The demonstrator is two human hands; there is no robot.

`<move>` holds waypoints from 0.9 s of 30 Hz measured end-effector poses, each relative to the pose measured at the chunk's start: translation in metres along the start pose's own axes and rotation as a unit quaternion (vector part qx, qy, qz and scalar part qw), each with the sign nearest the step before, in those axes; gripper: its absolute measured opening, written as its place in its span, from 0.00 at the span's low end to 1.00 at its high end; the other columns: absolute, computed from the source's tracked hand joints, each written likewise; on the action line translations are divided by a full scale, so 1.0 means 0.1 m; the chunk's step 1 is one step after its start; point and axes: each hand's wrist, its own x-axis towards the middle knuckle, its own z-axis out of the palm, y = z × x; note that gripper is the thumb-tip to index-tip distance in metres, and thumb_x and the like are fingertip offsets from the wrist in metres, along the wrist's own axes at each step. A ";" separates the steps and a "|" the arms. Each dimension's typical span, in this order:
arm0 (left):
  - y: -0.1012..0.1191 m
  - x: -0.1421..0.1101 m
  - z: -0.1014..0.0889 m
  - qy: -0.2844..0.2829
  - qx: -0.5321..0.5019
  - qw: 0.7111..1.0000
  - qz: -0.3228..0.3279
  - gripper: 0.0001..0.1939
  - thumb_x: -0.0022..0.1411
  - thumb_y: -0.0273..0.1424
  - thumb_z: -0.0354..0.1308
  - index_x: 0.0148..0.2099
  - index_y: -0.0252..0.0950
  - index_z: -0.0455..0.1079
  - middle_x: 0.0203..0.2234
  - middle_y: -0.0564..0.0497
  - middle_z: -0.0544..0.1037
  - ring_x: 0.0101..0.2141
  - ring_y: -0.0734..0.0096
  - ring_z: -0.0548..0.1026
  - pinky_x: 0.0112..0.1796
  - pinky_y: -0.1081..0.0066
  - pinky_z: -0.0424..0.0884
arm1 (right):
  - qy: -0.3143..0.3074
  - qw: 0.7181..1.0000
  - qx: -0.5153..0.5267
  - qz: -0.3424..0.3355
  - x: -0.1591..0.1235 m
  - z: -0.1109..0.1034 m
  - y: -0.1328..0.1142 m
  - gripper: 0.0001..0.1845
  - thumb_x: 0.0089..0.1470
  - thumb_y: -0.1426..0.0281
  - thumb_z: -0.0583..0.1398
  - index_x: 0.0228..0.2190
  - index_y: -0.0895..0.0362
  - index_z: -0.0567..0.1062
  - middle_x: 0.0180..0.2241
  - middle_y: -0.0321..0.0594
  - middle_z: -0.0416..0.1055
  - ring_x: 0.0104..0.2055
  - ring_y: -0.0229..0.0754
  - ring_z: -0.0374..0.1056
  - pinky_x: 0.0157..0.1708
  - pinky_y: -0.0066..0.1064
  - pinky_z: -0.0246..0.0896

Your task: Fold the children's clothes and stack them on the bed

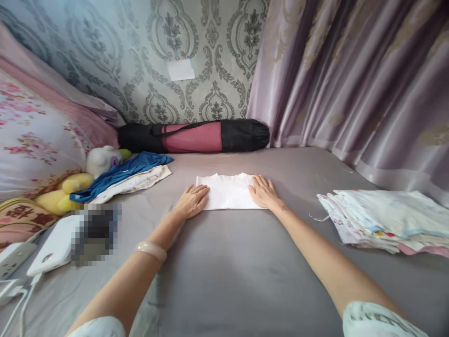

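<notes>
A white folded garment (229,193) lies flat on the grey bed sheet (224,271) in front of me. My left hand (193,200) rests palm down over its left end, fingers stretched out. Over the right end, my right hand (264,191) lies flat in the same way, its fingers slightly spread. Neither hand grips the cloth; both press on its top. Parts of the garment's two ends are hidden under my hands.
Stacked folded clothes (393,217) lie at the right. At the left are a blue garment (129,169), plush toys (70,189), a white power bank (56,245) with cables and a power strip (19,260). A long black-and-red bag (192,136) lies along the wall.
</notes>
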 end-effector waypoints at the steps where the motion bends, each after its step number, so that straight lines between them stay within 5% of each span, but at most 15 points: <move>1: 0.00 0.05 -0.02 0.007 0.001 1.000 -0.007 0.24 0.70 0.38 0.38 0.61 0.38 0.65 0.58 0.44 0.70 0.59 0.61 0.66 0.61 0.55 0.55 | -0.001 1.000 -0.003 -0.003 0.01 0.01 0.01 0.33 0.66 0.59 0.39 0.65 0.64 0.53 0.69 0.50 0.44 0.70 0.50 0.39 0.66 0.50 0.33; 7: -0.06 0.43 -0.08 0.004 0.007 0.996 -0.094 0.19 0.69 0.31 0.41 0.56 0.36 0.68 0.52 0.42 0.74 0.53 0.60 0.71 0.53 0.64 0.66 | 0.015 0.999 -0.022 -0.037 0.10 -0.06 0.09 0.27 0.66 0.62 0.42 0.61 0.58 0.63 0.65 0.47 0.55 0.66 0.51 0.50 0.64 0.51 0.38; 14: -0.15 0.79 -0.15 -0.069 0.025 0.982 -0.172 0.19 0.66 0.27 0.44 0.54 0.40 0.71 0.52 0.45 0.75 0.52 0.58 0.73 0.53 0.59 0.62 | 0.012 0.997 -0.026 -0.065 0.43 -0.23 0.26 0.18 0.64 0.70 0.49 0.43 0.55 0.78 0.49 0.44 0.74 0.50 0.46 0.67 0.50 0.34 0.57; 20: -0.24 1.06 -0.27 -0.137 0.016 0.969 -0.205 0.14 0.60 0.30 0.56 0.47 0.41 0.76 0.47 0.48 0.79 0.48 0.58 0.75 0.52 0.61 0.65 | -0.056 0.998 -0.012 -0.031 0.71 -0.41 0.24 0.08 0.55 0.71 0.61 0.37 0.52 0.79 0.44 0.39 0.76 0.48 0.44 0.69 0.45 0.32 0.59; 24: -0.30 1.25 -0.30 -0.176 0.023 0.962 -0.209 0.16 0.53 0.29 0.62 0.46 0.38 0.76 0.48 0.44 0.78 0.48 0.51 0.75 0.51 0.53 0.66 | -0.126 0.992 -0.010 0.003 0.84 -0.50 0.22 0.16 0.52 0.69 0.63 0.45 0.54 0.75 0.50 0.44 0.73 0.49 0.46 0.69 0.44 0.34 0.61; 27: -0.34 1.35 -0.30 -0.218 0.012 0.956 -0.194 0.19 0.50 0.27 0.63 0.47 0.38 0.77 0.43 0.45 0.80 0.42 0.55 0.78 0.46 0.58 0.70 | -0.159 0.987 -0.004 0.020 0.90 -0.51 0.25 0.20 0.51 0.67 0.64 0.47 0.55 0.73 0.53 0.46 0.71 0.50 0.47 0.70 0.44 0.34 0.63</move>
